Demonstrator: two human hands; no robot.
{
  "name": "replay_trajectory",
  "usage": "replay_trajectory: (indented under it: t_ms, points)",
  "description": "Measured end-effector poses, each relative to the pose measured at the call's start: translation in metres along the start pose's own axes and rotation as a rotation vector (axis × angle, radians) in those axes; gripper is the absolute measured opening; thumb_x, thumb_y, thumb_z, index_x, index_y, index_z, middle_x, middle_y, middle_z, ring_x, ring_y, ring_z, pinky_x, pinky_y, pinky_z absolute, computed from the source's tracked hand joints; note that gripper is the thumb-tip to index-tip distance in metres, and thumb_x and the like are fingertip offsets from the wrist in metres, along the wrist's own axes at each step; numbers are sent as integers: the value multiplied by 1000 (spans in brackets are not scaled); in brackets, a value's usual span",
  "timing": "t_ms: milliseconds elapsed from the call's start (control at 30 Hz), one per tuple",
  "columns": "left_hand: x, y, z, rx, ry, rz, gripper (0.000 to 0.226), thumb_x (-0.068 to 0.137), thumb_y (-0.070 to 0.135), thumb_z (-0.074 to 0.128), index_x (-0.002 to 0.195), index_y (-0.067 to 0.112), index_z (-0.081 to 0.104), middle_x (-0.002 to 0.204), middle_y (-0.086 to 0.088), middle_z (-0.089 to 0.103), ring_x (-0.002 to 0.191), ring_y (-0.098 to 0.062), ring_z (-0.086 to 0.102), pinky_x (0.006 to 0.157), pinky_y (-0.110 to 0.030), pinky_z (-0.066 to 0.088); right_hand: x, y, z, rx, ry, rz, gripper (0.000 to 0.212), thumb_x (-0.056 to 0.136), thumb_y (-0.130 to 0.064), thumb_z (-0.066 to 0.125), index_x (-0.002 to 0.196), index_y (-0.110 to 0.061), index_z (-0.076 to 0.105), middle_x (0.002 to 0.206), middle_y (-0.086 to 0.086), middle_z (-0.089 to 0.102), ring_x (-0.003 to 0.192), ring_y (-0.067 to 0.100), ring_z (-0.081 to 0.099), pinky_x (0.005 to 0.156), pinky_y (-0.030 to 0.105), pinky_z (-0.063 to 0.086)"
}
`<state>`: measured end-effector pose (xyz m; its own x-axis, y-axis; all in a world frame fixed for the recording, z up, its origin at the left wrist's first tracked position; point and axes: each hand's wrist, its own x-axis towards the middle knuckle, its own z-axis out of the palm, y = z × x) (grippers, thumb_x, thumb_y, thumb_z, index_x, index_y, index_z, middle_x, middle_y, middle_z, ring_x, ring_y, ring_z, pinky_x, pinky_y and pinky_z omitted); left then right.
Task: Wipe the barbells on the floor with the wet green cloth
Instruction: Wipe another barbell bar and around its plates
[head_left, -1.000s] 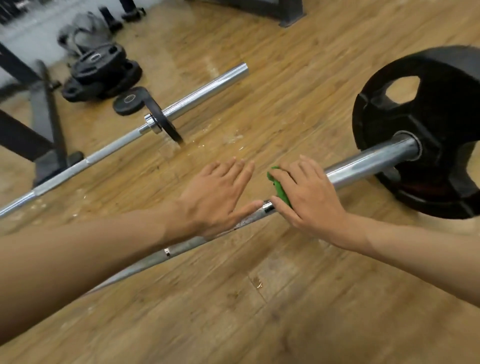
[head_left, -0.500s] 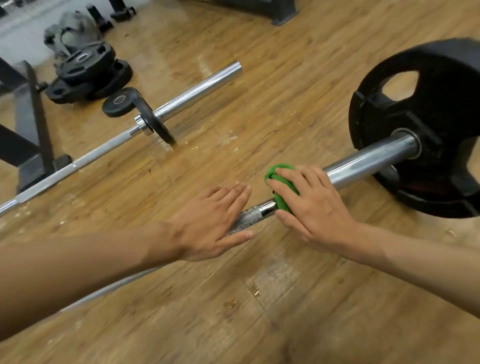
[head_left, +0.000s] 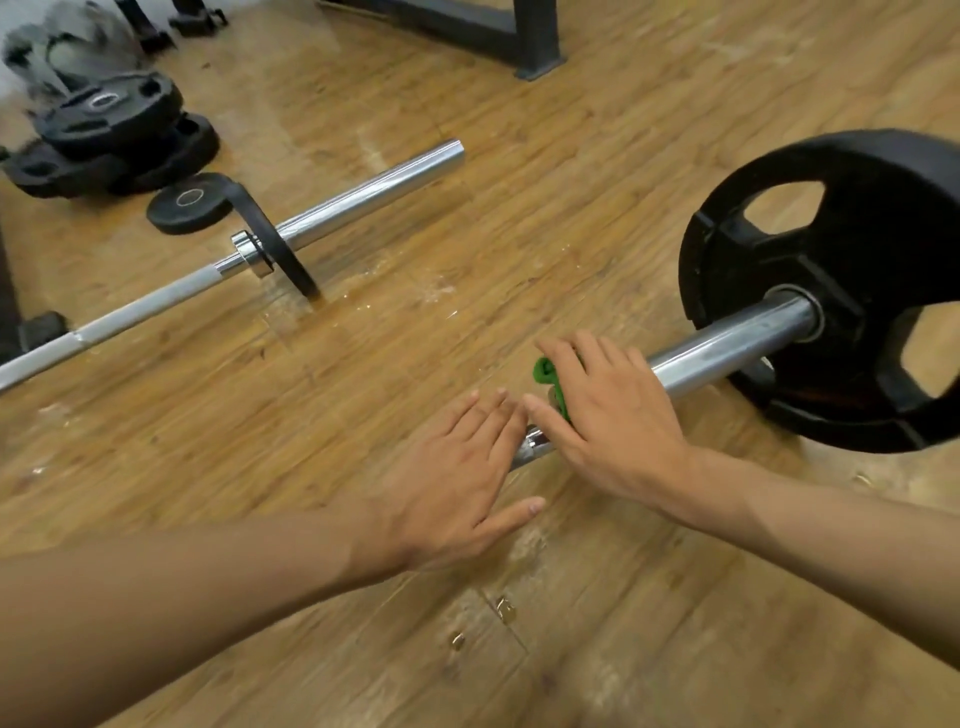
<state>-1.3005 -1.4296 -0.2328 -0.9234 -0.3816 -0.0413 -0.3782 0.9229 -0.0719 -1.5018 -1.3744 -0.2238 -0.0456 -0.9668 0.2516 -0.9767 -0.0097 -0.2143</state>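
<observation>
The near barbell is laid across the wooden floor, with a big black weight plate loaded on its chrome sleeve over by the floor's right edge. The green cloth is bunched up on the bar right where the thick sleeve meets the thinner shaft. It's pinned there under the right hand. That hand's grip isn't really clenched: the fingers are laid out fairly straight over cloth and bar, thumb splayed to the side, so the cloth is pressed rather than squeezed. Only a small green bulge can be seen past the fingers.

The left hand is placed flat just beside the right one, fingers straight and together, thumb out. Its grip is released and nothing is held in it. The shaft is mostly hidden under the palm, so whether the bar is actually touched can't be told for sure.

A second barbell is laid further back toward the left edge, with one thin plate on it. A small loose plate is set flat next to that, and a stack of plates is piled in the far left corner. Wet patches can be seen on the boards between the two bars.
</observation>
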Motion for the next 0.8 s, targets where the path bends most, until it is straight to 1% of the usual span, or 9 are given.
replay_trajectory:
  t_ms: [100,200,300,367,433,533,700,733,800]
  points:
    - [1,0,2,-3,-19,-7,93,105,69,8,163,-3,17,168,-23,26,160,-32,17,130,-46,4,5,-5,-4,-18,-140,65,78,99,-64,15,148,-15,51,152,11,51,131,32,50,103,45,40]
    - [2,-1,5,29,60,4,90,107,67,15,156,-6,35,156,-25,47,153,-36,35,126,-47,14,-7,-5,-4,10,-117,37,73,103,-59,22,150,-11,50,147,9,56,127,31,53,106,45,40]
    - [1,0,9,54,67,1,89,106,67,19,150,-7,44,150,-26,52,149,-38,41,124,-49,18,-24,-2,-4,-55,-84,-64,71,107,-56,27,154,-6,45,155,13,48,131,32,50,111,47,41]
    - [1,3,9,69,56,-30,91,105,67,19,150,-8,44,151,-27,51,150,-39,39,126,-51,22,-20,0,-3,-94,-111,-110,70,107,-56,23,149,-7,51,151,13,53,124,33,54,106,47,45]
    - [1,5,8,69,42,-45,92,105,67,17,151,-8,42,153,-28,48,151,-39,37,127,-53,25,-3,-1,-1,-86,-132,-63,68,106,-56,19,133,-13,64,132,9,64,109,32,60,93,45,48]
    - [2,4,7,52,28,-71,93,105,67,12,156,-7,36,160,-27,40,156,-38,27,129,-52,17,12,-10,4,-60,-88,68,69,105,-56,14,109,-20,73,108,3,70,95,32,63,82,43,47]
    - [-2,5,8,29,70,-108,87,108,63,14,147,-6,49,149,-22,55,152,-36,36,127,-52,20,-32,-5,-1,-88,-46,-84,61,110,-45,25,147,-5,52,146,13,54,129,35,52,112,50,41]
    - [-2,6,8,21,66,-112,86,108,63,15,146,-6,50,147,-22,56,151,-36,37,127,-52,21,-32,0,-4,-107,-63,-117,59,110,-44,29,148,-5,51,147,14,54,129,35,52,111,50,42]
    - [1,8,8,21,58,-104,86,108,62,15,145,-7,51,145,-22,58,150,-36,39,127,-52,23,-16,1,-4,-117,-76,-103,53,109,-42,31,135,-9,63,131,10,64,111,35,61,94,47,50]
